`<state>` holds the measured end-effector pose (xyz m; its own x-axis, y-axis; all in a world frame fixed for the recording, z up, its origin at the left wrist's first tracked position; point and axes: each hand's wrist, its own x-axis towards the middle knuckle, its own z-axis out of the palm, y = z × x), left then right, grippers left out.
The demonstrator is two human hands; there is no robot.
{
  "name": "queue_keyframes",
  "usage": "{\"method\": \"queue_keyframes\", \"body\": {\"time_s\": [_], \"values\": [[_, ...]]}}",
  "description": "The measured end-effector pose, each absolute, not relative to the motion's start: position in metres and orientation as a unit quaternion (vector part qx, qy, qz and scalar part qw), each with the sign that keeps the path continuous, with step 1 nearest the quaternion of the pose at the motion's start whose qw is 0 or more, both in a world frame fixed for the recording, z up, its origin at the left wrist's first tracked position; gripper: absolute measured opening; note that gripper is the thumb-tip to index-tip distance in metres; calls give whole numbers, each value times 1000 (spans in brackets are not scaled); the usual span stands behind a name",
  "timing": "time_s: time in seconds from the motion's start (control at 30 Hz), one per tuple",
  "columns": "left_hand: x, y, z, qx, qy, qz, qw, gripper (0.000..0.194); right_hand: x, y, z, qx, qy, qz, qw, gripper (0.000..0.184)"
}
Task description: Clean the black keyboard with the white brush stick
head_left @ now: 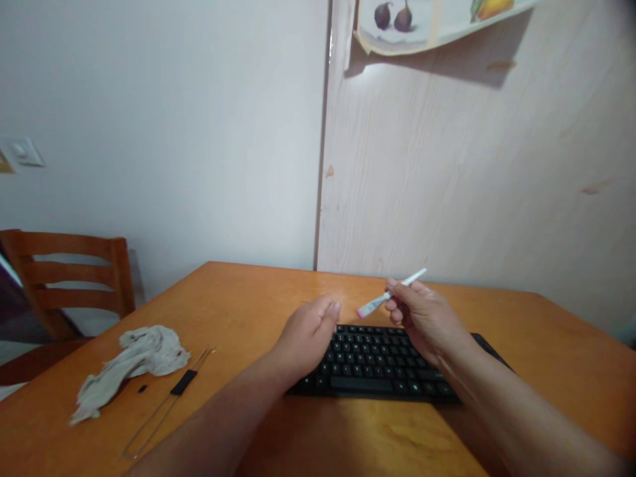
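My right hand (422, 311) pinches a small brush (377, 303) by its white handle. The brush tilts, with its pinkish flat tip pointing down to the left, in the air above the back edge of a black keyboard (361, 383). Over the keyboard's left end, my left hand (308, 334) is closed with the thumb on top; whatever its curled fingers hold, if anything, is hidden. Both forearms cover parts of the keyboard's ends. A wire puller with a black grip (183, 382) lies on the table to the left, near a tiny black piece that looks like a keycap (142, 389).
A crumpled greyish cloth (144, 358) rests at the left of the wooden table (258, 291). Beyond that side stands a wooden chair (74, 271). A pale wall (223, 146) and a light wood panel (447, 179) rise behind the table's far edge.
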<state>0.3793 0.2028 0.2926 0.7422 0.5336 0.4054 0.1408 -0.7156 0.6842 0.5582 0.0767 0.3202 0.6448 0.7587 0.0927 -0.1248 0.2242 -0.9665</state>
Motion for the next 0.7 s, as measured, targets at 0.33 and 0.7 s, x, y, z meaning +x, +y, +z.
{"method": "queue_keyframes", "body": {"time_s": [0.33,0.7], "values": [[375,258,257,707,305,440,462,46,547,76,313,-572,-336,289,690,33],[381,261,237,672,303,406,540,56,511,73,305,-604,-421,351,579,31]]}}
